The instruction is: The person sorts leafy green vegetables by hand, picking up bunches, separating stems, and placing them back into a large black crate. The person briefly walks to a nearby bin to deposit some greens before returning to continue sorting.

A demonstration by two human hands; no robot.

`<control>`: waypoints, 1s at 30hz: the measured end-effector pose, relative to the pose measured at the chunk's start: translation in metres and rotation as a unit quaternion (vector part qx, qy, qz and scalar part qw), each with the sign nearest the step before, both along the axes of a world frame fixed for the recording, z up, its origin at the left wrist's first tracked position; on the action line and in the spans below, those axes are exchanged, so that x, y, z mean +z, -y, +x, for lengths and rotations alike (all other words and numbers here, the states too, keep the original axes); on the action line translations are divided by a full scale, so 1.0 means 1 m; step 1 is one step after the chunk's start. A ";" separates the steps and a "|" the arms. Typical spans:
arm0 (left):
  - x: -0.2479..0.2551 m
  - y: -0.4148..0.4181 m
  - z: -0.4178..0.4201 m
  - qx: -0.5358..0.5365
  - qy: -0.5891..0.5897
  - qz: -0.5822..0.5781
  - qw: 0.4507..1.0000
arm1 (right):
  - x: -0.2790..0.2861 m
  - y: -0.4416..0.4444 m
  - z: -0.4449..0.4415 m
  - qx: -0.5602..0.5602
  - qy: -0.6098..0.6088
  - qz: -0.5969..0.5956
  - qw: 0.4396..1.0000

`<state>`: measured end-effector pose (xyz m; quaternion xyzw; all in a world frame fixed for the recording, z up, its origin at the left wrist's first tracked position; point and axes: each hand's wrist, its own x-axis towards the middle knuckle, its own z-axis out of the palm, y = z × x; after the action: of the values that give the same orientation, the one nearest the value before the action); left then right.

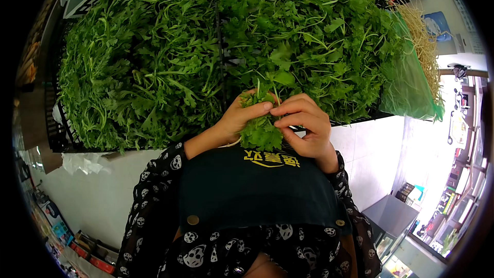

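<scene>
My left hand (245, 116) is closed around a small bunch of leafy green herbs (262, 134) in front of my dark apron (254, 189). The fingers of my right hand (305, 125) pinch a stem at the top right of that bunch, close to my left thumb. Just beyond both hands lie two black plastic crates side by side, parted by a black crate wall (220, 42). Feathery, lobed greens (135, 65) fill the left crate. Broader-leaved greens resembling coriander (320, 42) fill the right one. Leaves hide part of my left fingers.
A green plastic bag (409, 85) and a heap of pale, thin root-like strands (420, 38) adjoin the right crate. Crumpled clear plastic (83, 163) sticks out under the left crate. Tiled floor (104, 185) shows below; a grey cabinet (389, 216) stands lower right.
</scene>
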<state>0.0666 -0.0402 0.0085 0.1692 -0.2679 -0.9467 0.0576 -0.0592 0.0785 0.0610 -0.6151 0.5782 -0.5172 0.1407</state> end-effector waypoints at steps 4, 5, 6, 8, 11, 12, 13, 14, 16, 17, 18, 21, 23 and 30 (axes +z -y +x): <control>-0.003 0.000 -0.001 0.006 0.018 -0.025 1.000 | 0.010 -0.010 -0.009 -0.061 0.013 -0.006 0.998; -0.005 -0.001 0.000 0.005 0.019 -0.018 1.000 | 0.011 -0.014 -0.017 -0.092 0.029 -0.046 0.994; 0.006 -0.001 0.001 0.007 0.049 -0.033 0.998 | 0.021 -0.021 -0.028 -0.111 0.017 -0.073 0.991; -0.007 -0.001 0.005 0.007 -0.028 -0.004 1.000 | 0.030 -0.032 -0.047 -0.196 -0.024 -0.129 0.972; -0.016 0.002 0.003 -0.015 -0.125 0.003 0.992 | 0.047 -0.039 -0.065 -0.402 -0.044 -0.097 0.909; -0.016 0.002 0.003 -0.014 -0.148 0.011 0.989 | 0.050 -0.038 -0.065 -0.427 -0.087 -0.078 0.897; -0.016 0.002 0.003 -0.014 -0.171 0.020 0.985 | 0.050 -0.037 -0.065 -0.450 -0.130 -0.059 0.881; -0.019 0.002 0.003 -0.017 -0.170 0.005 0.985 | 0.044 -0.037 -0.062 -0.384 -0.112 -0.039 0.916; -0.018 0.002 0.004 -0.022 -0.174 0.025 0.984 | 0.027 -0.031 -0.050 -0.213 -0.053 0.020 0.975; -0.018 0.002 0.004 -0.026 -0.176 0.034 0.984 | 0.027 -0.025 -0.038 -0.166 -0.029 0.121 0.978; -0.015 0.002 0.006 -0.018 -0.168 0.034 0.985 | 0.020 -0.014 -0.028 -0.109 -0.025 0.124 0.986; -0.009 0.001 0.006 -0.010 -0.157 0.040 0.987 | 0.014 -0.002 -0.013 0.020 0.124 0.232 0.965; -0.013 0.002 0.004 -0.001 -0.166 0.043 0.985 | -0.006 -0.003 -0.012 0.000 0.135 0.263 0.955; -0.014 0.000 0.003 0.026 -0.072 0.033 0.997 | 0.006 -0.005 -0.004 -0.103 0.094 0.198 0.970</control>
<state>0.0697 -0.0407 -0.0053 0.1094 -0.2269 -0.9630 0.0956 -0.0629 0.0835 0.0669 -0.4611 0.7131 -0.4599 0.2595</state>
